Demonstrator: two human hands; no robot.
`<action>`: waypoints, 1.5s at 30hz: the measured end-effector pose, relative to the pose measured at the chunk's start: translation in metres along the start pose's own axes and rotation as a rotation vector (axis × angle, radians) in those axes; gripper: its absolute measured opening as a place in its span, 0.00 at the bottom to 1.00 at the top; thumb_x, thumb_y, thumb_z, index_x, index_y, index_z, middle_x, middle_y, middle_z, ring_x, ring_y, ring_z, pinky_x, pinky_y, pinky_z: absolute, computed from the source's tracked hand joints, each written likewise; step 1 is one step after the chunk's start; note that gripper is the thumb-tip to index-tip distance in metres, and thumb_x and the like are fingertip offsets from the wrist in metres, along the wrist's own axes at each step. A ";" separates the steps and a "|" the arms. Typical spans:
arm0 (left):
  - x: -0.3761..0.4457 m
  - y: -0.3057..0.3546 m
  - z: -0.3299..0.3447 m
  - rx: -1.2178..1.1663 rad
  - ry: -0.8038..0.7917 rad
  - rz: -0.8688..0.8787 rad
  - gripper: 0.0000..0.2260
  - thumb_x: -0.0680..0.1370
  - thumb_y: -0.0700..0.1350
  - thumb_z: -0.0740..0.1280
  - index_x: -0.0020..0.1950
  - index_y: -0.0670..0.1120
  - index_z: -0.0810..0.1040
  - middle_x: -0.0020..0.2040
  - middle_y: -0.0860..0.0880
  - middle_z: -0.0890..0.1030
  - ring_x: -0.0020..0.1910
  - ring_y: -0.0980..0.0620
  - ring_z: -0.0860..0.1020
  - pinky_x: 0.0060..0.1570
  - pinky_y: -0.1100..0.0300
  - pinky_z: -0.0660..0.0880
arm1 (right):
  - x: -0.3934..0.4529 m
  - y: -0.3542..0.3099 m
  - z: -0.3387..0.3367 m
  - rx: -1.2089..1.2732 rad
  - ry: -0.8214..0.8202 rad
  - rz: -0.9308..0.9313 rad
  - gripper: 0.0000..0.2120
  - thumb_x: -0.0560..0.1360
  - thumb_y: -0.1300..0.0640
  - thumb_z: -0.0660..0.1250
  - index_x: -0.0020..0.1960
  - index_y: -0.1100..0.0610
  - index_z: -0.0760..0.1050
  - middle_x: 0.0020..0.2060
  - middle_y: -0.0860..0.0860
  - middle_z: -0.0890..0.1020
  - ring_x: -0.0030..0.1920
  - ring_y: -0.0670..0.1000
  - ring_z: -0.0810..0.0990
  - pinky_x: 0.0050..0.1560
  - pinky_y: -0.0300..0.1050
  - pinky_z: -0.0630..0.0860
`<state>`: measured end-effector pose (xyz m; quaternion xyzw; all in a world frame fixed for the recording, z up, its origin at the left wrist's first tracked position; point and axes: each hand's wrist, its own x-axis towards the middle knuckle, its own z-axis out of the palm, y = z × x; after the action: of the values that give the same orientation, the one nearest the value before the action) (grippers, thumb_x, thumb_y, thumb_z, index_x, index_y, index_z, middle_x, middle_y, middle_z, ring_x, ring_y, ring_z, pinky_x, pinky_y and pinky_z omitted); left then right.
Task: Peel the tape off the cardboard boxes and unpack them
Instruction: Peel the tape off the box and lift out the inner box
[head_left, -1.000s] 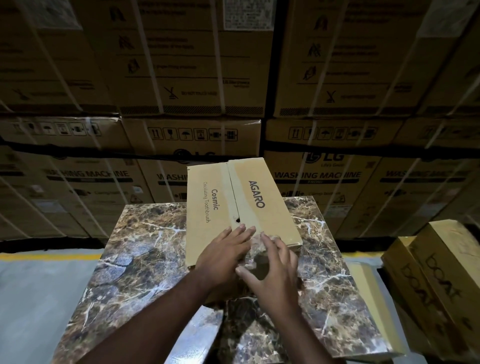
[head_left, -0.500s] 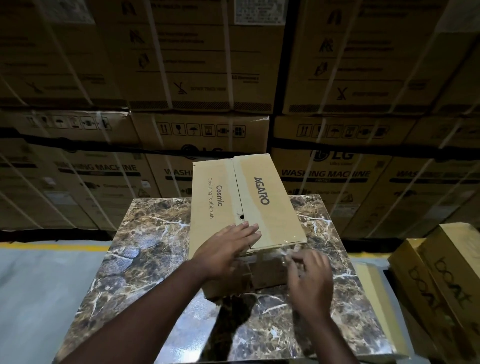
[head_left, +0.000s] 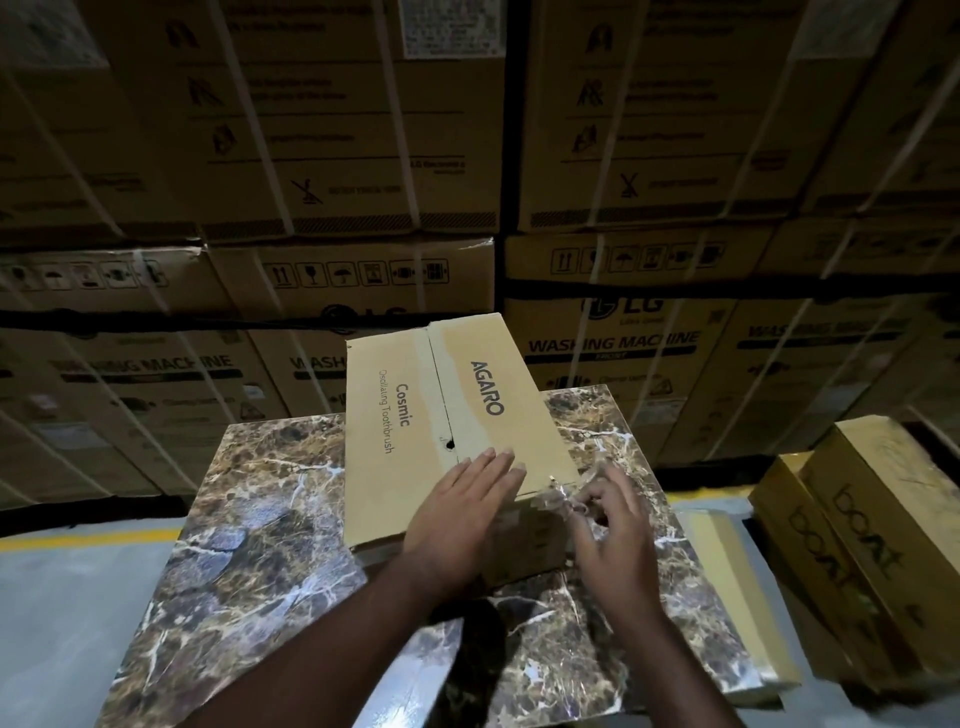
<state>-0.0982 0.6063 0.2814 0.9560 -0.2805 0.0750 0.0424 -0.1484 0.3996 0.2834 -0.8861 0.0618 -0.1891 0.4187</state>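
Observation:
A brown cardboard box (head_left: 415, 410) printed "AGARO" and "Cosmic Oscillating Toothbrush" lies on a marble-patterned table (head_left: 260, 519). My left hand (head_left: 462, 514) presses flat on the box's near end, fingers straight. My right hand (head_left: 610, 525) is at the box's near right corner and pinches a strip of clear tape (head_left: 558, 496) that is lifted off the cardboard. The centre seam of the box still shows a pale band of tape with a small dark hole in it.
A wall of large strapped washing-machine cartons (head_left: 623, 338) stands close behind the table. Two yellowish "boAt" boxes (head_left: 857, 545) sit to the right, beside the table edge. Grey floor with a yellow line (head_left: 88, 540) lies to the left.
My right hand moved from the box's near face out to the right corner and now pulls the clear tape away. My left hand stayed pressed on the box top.

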 end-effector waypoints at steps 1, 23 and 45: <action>0.000 -0.001 0.001 -0.010 -0.010 0.000 0.37 0.84 0.47 0.63 0.84 0.55 0.42 0.84 0.54 0.41 0.83 0.53 0.41 0.80 0.56 0.38 | 0.003 0.002 -0.001 0.004 0.005 0.023 0.12 0.78 0.62 0.71 0.51 0.46 0.73 0.64 0.48 0.80 0.58 0.48 0.80 0.47 0.43 0.76; 0.020 0.065 -0.049 -0.701 0.080 -0.156 0.26 0.82 0.68 0.56 0.79 0.62 0.63 0.80 0.61 0.63 0.76 0.64 0.63 0.73 0.53 0.68 | 0.032 0.012 -0.089 0.414 0.317 0.337 0.13 0.80 0.69 0.64 0.47 0.50 0.73 0.48 0.46 0.81 0.45 0.53 0.82 0.40 0.59 0.81; 0.042 0.189 -0.034 -1.755 -0.567 -0.717 0.18 0.85 0.56 0.61 0.56 0.45 0.84 0.52 0.43 0.86 0.52 0.47 0.84 0.54 0.51 0.78 | -0.084 0.020 -0.097 -0.168 -0.180 -0.142 0.30 0.86 0.42 0.52 0.85 0.47 0.48 0.83 0.39 0.45 0.83 0.46 0.39 0.81 0.50 0.39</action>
<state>-0.1703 0.4295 0.3294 0.5966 0.0696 -0.4084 0.6874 -0.2623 0.3399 0.2999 -0.9336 -0.0230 -0.1322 0.3323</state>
